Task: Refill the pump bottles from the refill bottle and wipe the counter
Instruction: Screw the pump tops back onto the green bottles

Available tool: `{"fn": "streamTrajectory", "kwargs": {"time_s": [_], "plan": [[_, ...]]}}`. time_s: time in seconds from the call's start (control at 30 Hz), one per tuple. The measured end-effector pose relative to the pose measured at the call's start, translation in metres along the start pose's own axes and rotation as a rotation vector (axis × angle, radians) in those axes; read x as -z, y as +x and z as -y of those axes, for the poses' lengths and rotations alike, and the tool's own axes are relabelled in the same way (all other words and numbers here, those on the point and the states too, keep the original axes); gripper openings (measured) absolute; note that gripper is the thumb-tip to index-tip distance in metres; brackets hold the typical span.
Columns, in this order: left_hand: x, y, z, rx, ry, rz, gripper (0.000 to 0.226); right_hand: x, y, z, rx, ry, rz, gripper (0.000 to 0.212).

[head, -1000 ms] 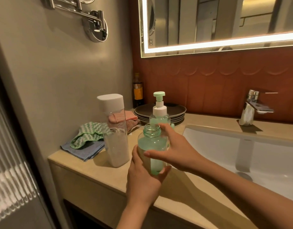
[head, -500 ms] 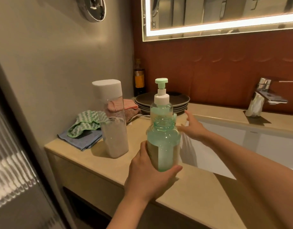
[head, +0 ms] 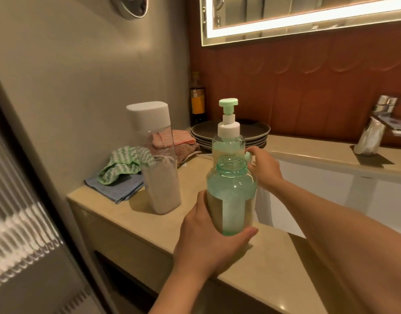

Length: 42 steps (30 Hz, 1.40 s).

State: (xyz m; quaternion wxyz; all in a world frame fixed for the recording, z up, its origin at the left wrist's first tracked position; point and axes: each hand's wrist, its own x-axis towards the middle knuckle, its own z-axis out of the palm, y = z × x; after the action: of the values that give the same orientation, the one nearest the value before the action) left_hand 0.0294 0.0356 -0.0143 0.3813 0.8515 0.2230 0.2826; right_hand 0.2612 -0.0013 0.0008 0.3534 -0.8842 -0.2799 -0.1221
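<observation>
head-worn view, angled down, near counter point(head: 274, 257)

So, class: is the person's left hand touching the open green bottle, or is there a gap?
Touching. The head view shows the left hand gripping the green bottle, thumb and fingers curled round its lower half.

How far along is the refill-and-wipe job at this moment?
Done: the refill bottle is uncapped. In hand: the left hand grips it, and the right hand pinches what looks like its green cap beside the pump bottle. Left: that bottle's pump is still on, so nothing has been poured, and the cloths lie unused, so wiping has not begun.
</observation>
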Motion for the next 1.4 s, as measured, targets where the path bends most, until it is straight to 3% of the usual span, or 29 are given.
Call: {"fn": "streamTrajectory", "kwargs": {"time_s": [0.33, 0.67, 0.93, 1.1, 1.4], "plan": [[-0.001, 0.001, 0.003, -0.017, 0.003, 0.012, 0.092, 0.085, -0.013, 0.009, 0.131, 0.156, -0.28, 0.035], [0.0, -0.001, 0.001, -0.013, 0.004, 0.019, 0.089, 0.174, -0.033, 0.068, 0.283, 0.39, -0.503, 0.031], [-0.001, -0.002, -0.001, -0.007, 0.002, 0.009, 0.087, 0.203, -0.043, 0.122, 0.46, 0.608, -0.486, 0.034], [0.001, -0.003, -0.003, -0.01, 0.009, 0.018, 0.077, 0.192, -0.05, 0.135, 0.521, 0.626, -0.415, 0.036], [0.003, -0.005, 0.0, -0.058, 0.022, 0.024, 0.078, 0.181, -0.053, 0.129, 0.541, 0.567, -0.333, 0.034]]}}
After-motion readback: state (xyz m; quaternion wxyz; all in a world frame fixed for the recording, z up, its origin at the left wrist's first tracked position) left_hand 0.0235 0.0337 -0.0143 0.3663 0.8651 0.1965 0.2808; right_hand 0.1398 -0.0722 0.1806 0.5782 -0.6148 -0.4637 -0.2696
